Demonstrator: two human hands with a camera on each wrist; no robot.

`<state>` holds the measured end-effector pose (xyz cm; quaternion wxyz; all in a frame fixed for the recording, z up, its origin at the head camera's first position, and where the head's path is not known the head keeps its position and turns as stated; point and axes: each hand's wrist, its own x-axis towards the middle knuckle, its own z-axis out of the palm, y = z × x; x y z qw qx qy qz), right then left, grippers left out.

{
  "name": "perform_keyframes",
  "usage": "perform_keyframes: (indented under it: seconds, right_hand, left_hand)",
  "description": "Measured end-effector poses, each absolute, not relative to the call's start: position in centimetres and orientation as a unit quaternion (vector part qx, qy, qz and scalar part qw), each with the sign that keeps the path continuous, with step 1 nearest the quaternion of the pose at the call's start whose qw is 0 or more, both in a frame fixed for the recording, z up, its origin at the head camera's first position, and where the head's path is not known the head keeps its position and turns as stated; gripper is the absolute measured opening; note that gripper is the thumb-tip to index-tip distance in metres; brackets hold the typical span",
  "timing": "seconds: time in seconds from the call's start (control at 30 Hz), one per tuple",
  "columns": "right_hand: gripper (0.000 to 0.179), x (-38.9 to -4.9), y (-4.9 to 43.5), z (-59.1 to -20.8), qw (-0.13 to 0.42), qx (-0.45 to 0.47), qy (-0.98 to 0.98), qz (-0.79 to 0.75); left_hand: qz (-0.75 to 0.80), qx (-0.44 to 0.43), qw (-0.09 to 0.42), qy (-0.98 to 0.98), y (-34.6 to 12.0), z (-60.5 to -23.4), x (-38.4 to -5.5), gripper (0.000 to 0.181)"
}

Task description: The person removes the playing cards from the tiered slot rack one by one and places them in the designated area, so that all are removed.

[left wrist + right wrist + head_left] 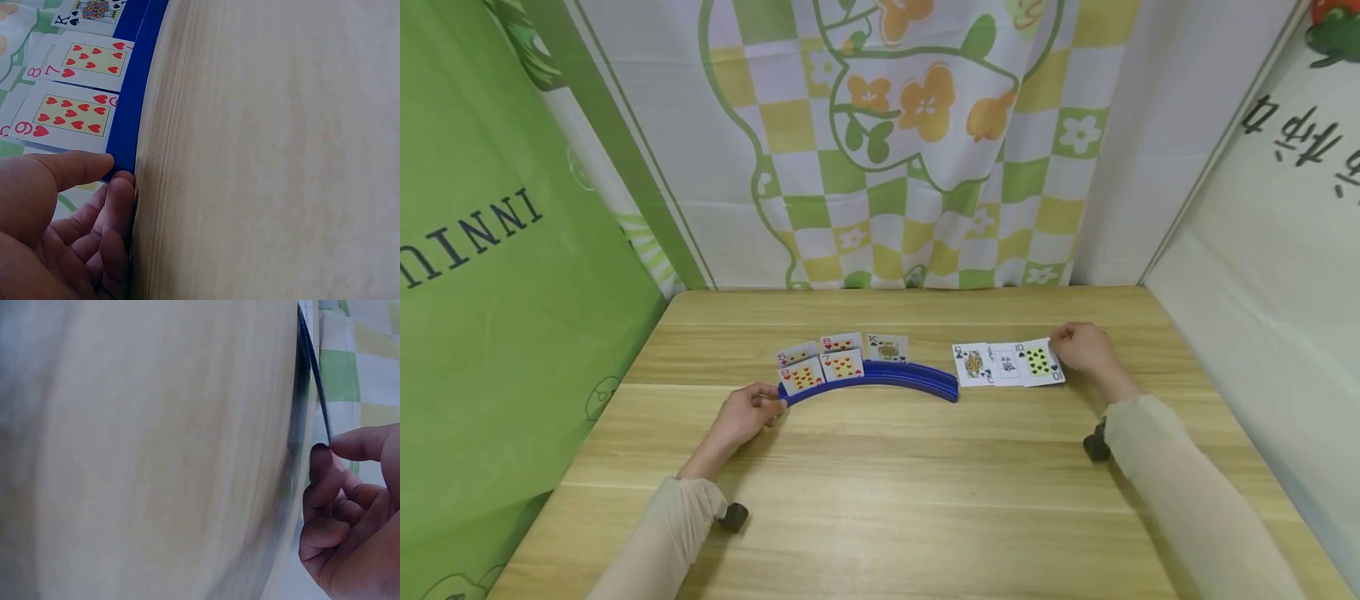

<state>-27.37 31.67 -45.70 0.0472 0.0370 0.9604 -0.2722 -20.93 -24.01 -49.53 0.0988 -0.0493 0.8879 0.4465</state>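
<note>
My left hand point(747, 414) pinches the left end of a curved blue card holder point(917, 375) between thumb and fingers. Standing in the holder are a nine of hearts point(803, 377), a seven of hearts point(843, 365), red cards behind them and a king of spades point(888, 347). To the right, a queen point(973, 365), a joker point(1006, 363) and a ten of spades point(1038, 362) overlap in a row on the table. My right hand point(1084, 347) pinches the ten's right edge; in the right wrist view the card point(317, 384) appears edge-on, tilted up from the table.
The wooden table point(880, 500) extends toward me, its far edge meeting a checked, flowered cloth point(887, 208). A green printed cloth point(482, 250) hangs at the left and a white one point(1262, 275) at the right. Dark wrist devices point(733, 517) show beneath both sleeves.
</note>
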Motion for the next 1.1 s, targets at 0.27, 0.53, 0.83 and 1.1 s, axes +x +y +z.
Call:
perform_keyframes:
  seconds: [0.27, 0.53, 0.83, 1.1]
  right_hand:
    - [0.035, -27.6, 32.2, -46.2, 0.071, 0.045, 0.966, -0.243]
    - [0.036, -27.6, 32.5, -46.1, 0.069, 0.035, 0.971, -0.227]
    - [0.038, -27.3, 32.0, -45.4, 0.066, 0.045, 0.959, -0.273]
    - [0.038, -26.9, 31.2, -44.8, 0.077, 0.040, 0.949, -0.304]
  left_hand:
    - [0.444, -0.051, 0.099, 0.889, -24.0, -49.5, -20.9, 0.035]
    - [0.438, -0.050, 0.102, 0.892, -24.0, -49.5, -20.7, 0.036]
    - [0.440, -0.048, 0.097, 0.891, -24.0, -49.5, -20.8, 0.036]
    - [0.441, -0.050, 0.099, 0.890, -24.0, -49.4, -20.9, 0.037]
